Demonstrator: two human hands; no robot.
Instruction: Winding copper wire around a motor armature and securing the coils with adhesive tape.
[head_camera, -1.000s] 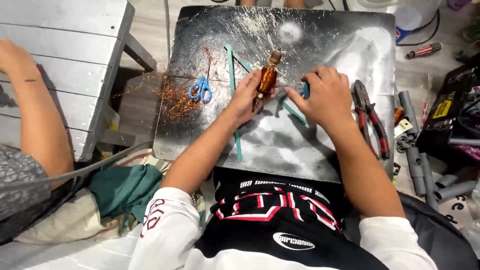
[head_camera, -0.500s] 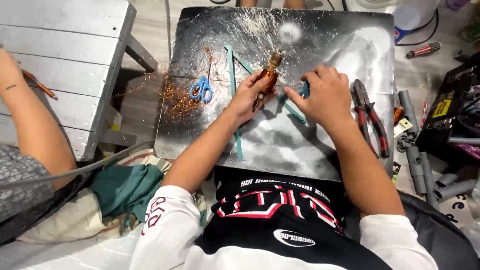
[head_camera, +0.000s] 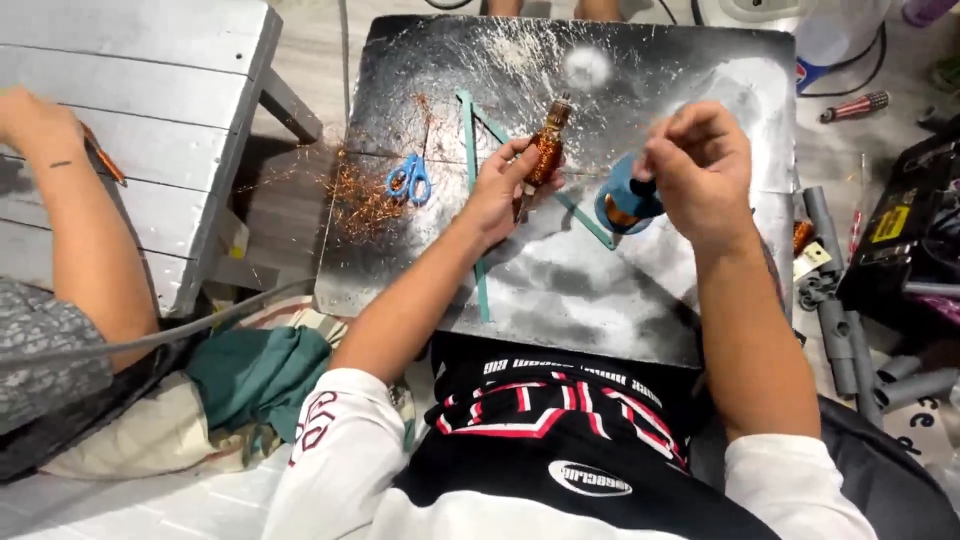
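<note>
Rotor: a copper-wound rotor (head_camera: 547, 150) on a short shaft, tilted with its top end away from the person, held just above the tabletop near its middle.
Left hand: the left hand (head_camera: 500, 190) grips the rotor's lower end, fingers pressed together around it.
Spool: a blue spool (head_camera: 620, 200) with copper wire showing in its hollow sits just right of the rotor, partly under the right hand.
Right hand: the right hand (head_camera: 700, 165) is raised over the spool, thumb and fingertips pinched together (whether a strand of wire runs between them is too fine to tell).
Tabletop: a dark metal tabletop (head_camera: 620, 300), scratched and shiny, with thin teal strips (head_camera: 470, 150) crossing under the hands.
Scissors: small blue-handled scissors (head_camera: 408, 177) lie left of the left hand, beside a loose tangle of copper wire (head_camera: 360, 195).
Right side: grey pipes (head_camera: 830, 280) and a red-handled screwdriver (head_camera: 855, 106) lie on the floor.
Left side: another person's arm (head_camera: 80, 230) rests over a grey wooden bench (head_camera: 170, 70).
</note>
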